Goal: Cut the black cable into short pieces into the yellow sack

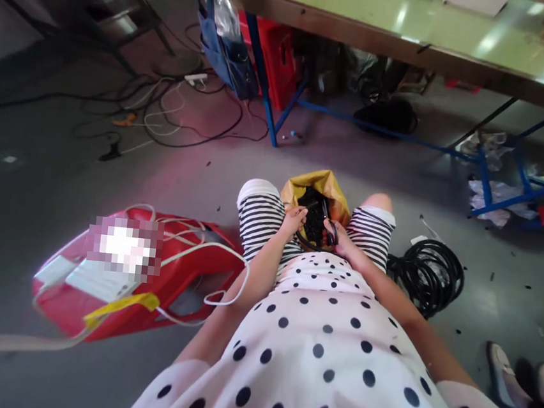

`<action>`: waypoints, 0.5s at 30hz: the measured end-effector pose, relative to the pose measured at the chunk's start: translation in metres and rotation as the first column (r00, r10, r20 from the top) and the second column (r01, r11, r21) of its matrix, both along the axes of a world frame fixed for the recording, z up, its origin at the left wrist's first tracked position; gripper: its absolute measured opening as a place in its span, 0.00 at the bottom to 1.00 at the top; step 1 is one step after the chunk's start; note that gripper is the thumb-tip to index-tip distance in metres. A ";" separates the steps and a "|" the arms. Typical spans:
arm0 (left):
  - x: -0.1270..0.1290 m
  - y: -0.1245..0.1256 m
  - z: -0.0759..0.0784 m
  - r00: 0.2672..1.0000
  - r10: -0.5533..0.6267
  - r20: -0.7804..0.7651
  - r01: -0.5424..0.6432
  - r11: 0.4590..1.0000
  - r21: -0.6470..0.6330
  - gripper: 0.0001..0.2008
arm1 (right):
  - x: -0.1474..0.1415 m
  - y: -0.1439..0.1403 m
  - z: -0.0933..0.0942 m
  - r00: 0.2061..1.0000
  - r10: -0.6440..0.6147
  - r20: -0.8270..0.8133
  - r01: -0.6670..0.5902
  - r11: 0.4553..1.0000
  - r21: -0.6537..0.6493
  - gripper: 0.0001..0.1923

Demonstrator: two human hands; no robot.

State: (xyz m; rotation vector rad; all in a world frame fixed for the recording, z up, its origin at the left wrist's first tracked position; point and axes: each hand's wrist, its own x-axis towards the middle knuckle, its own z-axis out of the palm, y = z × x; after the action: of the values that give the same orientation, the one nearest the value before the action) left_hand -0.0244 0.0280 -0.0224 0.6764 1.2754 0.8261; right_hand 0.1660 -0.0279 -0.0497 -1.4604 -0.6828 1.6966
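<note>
Grey workshop floor all round me, with a green-topped workbench [414, 25] at the far side. Between my knees sits a yellow bag [319, 184] of black parts. My left hand [294, 221] curls over its near-left rim, fingers in the black pieces; what it grips I can't tell. My right hand [338, 237] pinches a black cable [307, 243] at the near-right rim. On the right lies a black cable coil [426, 273]; on the left, a red crate [149, 282] draped in white cord.
</note>
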 end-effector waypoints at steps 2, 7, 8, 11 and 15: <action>0.001 0.001 0.001 1.000 -0.006 -0.014 0.006 1.000 0.005 0.07 | -0.001 0.000 0.001 1.000 -0.015 0.009 0.015 1.000 -0.007 0.38; 0.001 0.001 0.003 0.999 -0.017 -0.028 0.018 1.000 0.024 0.12 | -0.002 0.002 0.001 0.998 -0.022 0.052 0.022 1.000 -0.008 0.38; 0.001 0.001 0.004 0.999 -0.020 -0.026 0.021 0.999 0.026 0.12 | -0.001 0.002 0.001 0.998 -0.022 0.054 0.022 1.000 -0.007 0.39; 0.001 0.000 0.004 0.999 -0.036 -0.017 0.036 0.999 0.030 0.12 | 0.002 0.000 0.002 0.999 0.001 0.053 0.000 1.000 -0.009 0.40; 0.003 -0.001 0.004 0.999 -0.050 -0.017 0.051 0.996 0.066 0.09 | 0.004 -0.003 0.004 0.998 0.051 0.021 -0.051 0.999 -0.006 0.41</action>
State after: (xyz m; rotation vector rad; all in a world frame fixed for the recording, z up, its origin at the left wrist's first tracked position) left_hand -0.0213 0.0274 -0.0183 0.7669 1.2439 0.8262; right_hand 0.1702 -0.0311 -0.0457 -1.4780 -0.7331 1.7249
